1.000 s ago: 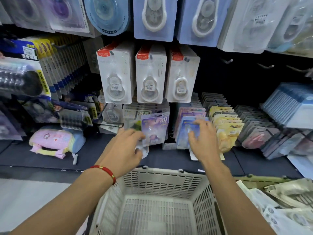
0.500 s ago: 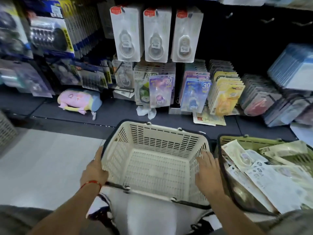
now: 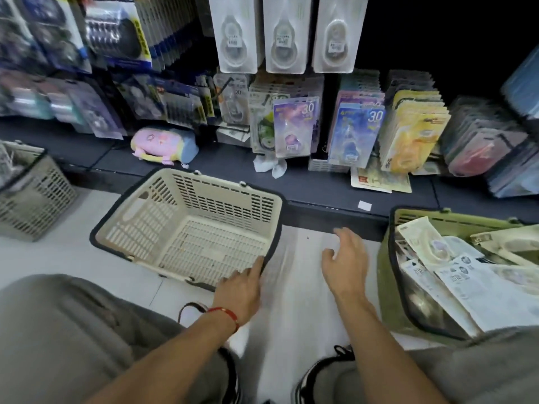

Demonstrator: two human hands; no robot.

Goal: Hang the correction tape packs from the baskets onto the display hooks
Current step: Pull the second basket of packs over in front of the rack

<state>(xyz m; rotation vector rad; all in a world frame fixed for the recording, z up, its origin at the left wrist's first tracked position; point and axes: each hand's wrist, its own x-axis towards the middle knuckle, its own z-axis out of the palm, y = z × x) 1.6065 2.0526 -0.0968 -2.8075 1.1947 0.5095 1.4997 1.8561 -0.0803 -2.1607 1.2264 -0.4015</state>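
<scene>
Nothing is gripped by either hand. The left hand, marked by a red cord at the wrist, is laid with its fingers loosely extended against the near right corner of the cream basket, touching the dark rim there; whether the rim is pinched cannot be told through the blur. The right hand is held open and empty over the white floor, fingers spread, to the right of the cream basket and just left of the green basket.

The cream basket is seen to be empty and is set on the floor in front of the dark shelf ledge. Correction tape packs are piled loosely in the green basket, to the right of the cream one. Beyond the cream basket, more packs are hung in rows on the display above the ledge. A grey basket is seen well to the left of the cream one, and a pastel plush case is lying on the ledge behind it.
</scene>
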